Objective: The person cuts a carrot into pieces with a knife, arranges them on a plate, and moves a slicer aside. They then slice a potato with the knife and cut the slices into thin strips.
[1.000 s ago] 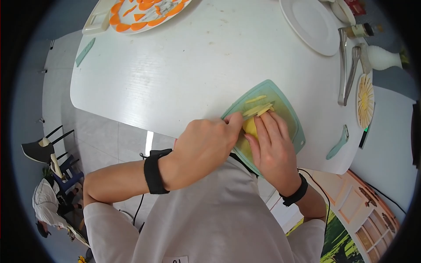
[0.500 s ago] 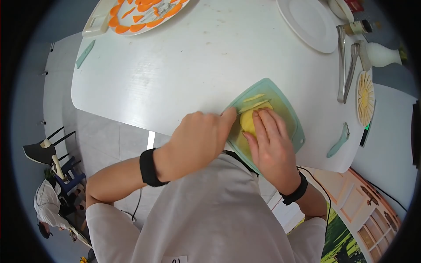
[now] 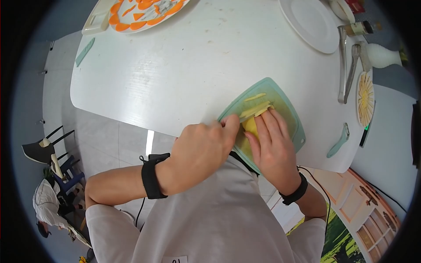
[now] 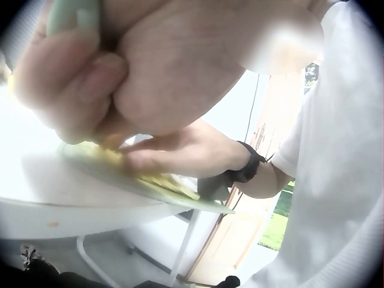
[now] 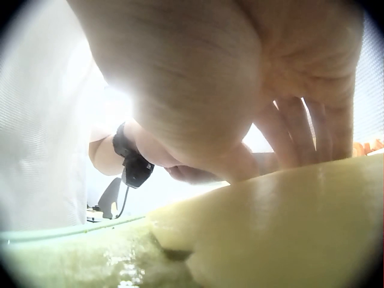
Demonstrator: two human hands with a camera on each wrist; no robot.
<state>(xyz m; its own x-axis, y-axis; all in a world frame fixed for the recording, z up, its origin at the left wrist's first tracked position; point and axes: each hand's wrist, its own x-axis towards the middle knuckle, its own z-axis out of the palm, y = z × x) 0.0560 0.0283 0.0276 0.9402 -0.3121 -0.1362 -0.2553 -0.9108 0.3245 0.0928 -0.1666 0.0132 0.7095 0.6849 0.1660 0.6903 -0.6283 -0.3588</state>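
Note:
Curled fingers of my left hand grip a knife's pale green handle; the narrow blade lies against the upper end of a yellow piece of food. My right hand holds that piece down, thumb on its near side and fingers over its top; the right wrist view shows the piece large under the palm. Several thin yellow slices lie by the blade and fingertips, with a separate strip farther up the green cutting board. The fingers hide part of the piece.
A plate of orange slices stands at the far left, near a green-handled object. Toward the right are an empty white plate, metal tongs, a peeler and an oval dish. A person sits beyond the table's left side.
My left hand has moved slightly down and right from half a second ago, bringing the knife closer to the right fingertips. The slices there have shifted and spread. My right hand stays nearly in place.

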